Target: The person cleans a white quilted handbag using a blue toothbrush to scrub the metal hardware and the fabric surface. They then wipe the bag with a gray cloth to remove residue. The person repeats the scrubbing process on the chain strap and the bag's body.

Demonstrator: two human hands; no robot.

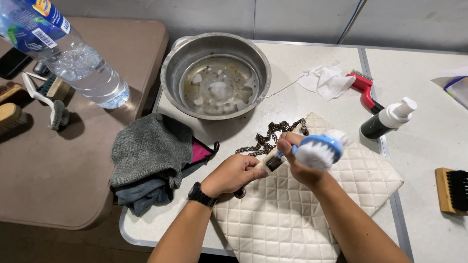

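Your left hand (pixel 233 174) is closed around a small tab or strap end of the cream quilted handbag (pixel 297 204), pinching it up off the bag's upper left corner. Your right hand (pixel 298 163) is curled tight on the handle of a blue brush (pixel 319 148) with white bristles, held just above that same tab, so both hands meet over the bag's top edge. The bag lies flat on the white bench (pixel 292 78), reaching down to its near edge, and its dark chain strap (pixel 265 139) is bunched just behind your hands.

Toward the far left corner of the bench sits a steel bowl (pixel 216 75) with a little foamy water in it. A grey cloth (pixel 148 158) (with a pink lining showing) is heaped at the left edge. Behind the bag lies a crumpled white tissue (pixel 327 80), touching a red-handled wire brush (pixel 363 87). Just right of the bag's far corner, a dark pump bottle (pixel 387 121) with a white pump head lies tilted on its side. A wooden brush (pixel 452 191) with black bristles rests at the right edge.

On the brown bench (pixel 73 165) to the left stands a clear plastic water bottle (pixel 68 53) with a blue label near its top, leaning in from the far left corner, with more brushes (pixel 48 104) beside it.
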